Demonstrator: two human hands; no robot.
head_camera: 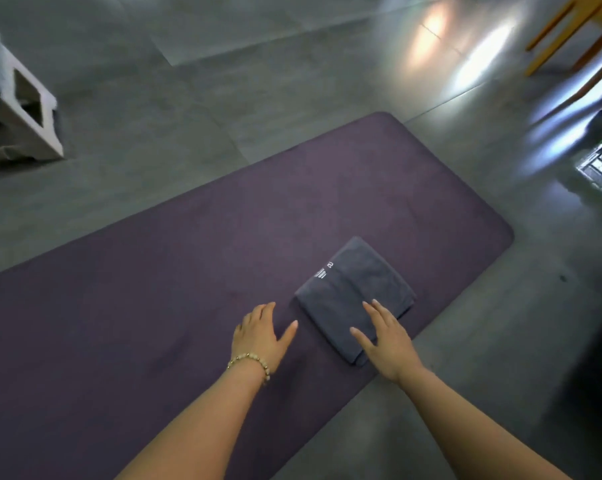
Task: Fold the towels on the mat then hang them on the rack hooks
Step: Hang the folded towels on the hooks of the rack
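A: Nearest us, left hand [261, 332], beaded bracelet [249, 362] at the wrist, lies flat on the mat [154, 271], fingers straight, thumb out, just beside the towel [355, 292].
B: We log the right hand [384, 337] spread flat on the towel's near part, fingers fanned.
A: Towel folded, dark grey, lying near the mat's right end.
B: Farther off we note a white hollow block [26, 109] at left, wooden legs [569, 32] at right

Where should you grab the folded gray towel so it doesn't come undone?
Probably take the gray towel at its thick near edge, where the right hand rests flat, coming from the person's side. It lies flat on the mat as a stack of layers, so fingers slid under and a thumb on top would pinch all the layers together.
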